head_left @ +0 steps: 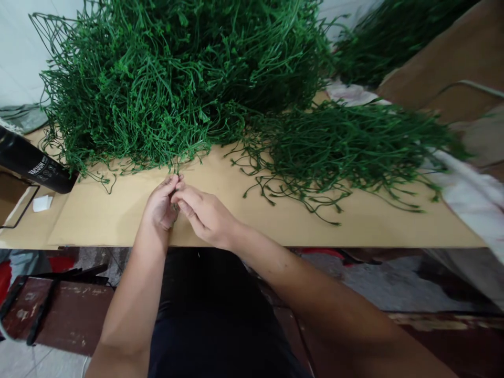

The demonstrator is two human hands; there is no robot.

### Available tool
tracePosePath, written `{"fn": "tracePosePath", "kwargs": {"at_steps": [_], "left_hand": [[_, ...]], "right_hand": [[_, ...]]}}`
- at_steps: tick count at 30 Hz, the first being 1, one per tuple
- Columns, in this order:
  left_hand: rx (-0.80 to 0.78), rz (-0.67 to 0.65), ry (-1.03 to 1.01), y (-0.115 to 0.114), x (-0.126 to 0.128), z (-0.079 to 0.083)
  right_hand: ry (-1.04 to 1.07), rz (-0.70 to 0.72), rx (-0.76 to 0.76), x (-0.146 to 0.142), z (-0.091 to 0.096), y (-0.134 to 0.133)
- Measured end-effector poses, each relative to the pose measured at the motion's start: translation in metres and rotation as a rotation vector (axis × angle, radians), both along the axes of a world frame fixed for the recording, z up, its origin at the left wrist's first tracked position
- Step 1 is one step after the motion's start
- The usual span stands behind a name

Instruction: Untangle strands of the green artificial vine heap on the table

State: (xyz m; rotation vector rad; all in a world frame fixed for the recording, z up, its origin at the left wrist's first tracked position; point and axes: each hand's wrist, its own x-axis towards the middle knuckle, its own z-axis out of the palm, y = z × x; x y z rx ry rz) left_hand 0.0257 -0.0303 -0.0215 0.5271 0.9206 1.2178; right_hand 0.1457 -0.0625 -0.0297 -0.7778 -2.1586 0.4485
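Observation:
Both of my hands meet above the cardboard near the middle. My left hand [162,203] is closed, its thumb and fingers pinching a thin green plastic stem, of which only bits show between the hands. My right hand [208,214] is closed too, its fingertips pressed against the left ones at the same stem; the exact grip is hidden. Just beyond the fingertips rises a large heap of green artificial plant stems [157,89], tangled and branching with small tips. A lower, flatter pile of similar stems [342,147] lies to the right.
Flat cardboard [110,220] covers the table, its front edge close to my body. A black vacuum bottle [37,163] leans at the left beside a small white paper [42,203]. White cloth [474,197] lies at the right edge. A dark red bench [65,315] stands below left.

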Motion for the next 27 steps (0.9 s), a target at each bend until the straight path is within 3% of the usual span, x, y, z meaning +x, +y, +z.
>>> {"fn": "tracePosePath", "kwargs": {"at_steps": [4, 7, 11, 15, 21, 24, 27], "left_hand": [[-0.001, -0.048, -0.109, 0.001, -0.002, 0.001], [0.015, -0.072, -0.071, 0.001, -0.002, 0.003], [0.072, -0.06, -0.025, -0.001, -0.001, 0.005], [0.08, -0.064, 0.0, -0.002, 0.001, 0.005], [0.02, -0.018, -0.07, -0.003, 0.004, 0.005], [-0.023, 0.02, -0.056, -0.001, 0.002, 0.009], [-0.024, 0.135, -0.064, 0.003, -0.004, 0.013]], "right_hand": [[-0.04, -0.149, -0.04, -0.003, -0.005, -0.009], [-0.005, -0.333, -0.186, 0.0, -0.003, -0.01], [-0.175, -0.481, -0.384, 0.007, 0.007, -0.004], [-0.274, -0.404, -0.411, 0.008, 0.01, -0.003], [-0.114, -0.267, -0.355, -0.002, 0.001, -0.012], [-0.085, -0.231, -0.356, -0.005, -0.002, -0.029], [-0.1, -0.062, -0.246, -0.005, -0.001, -0.054]]}}
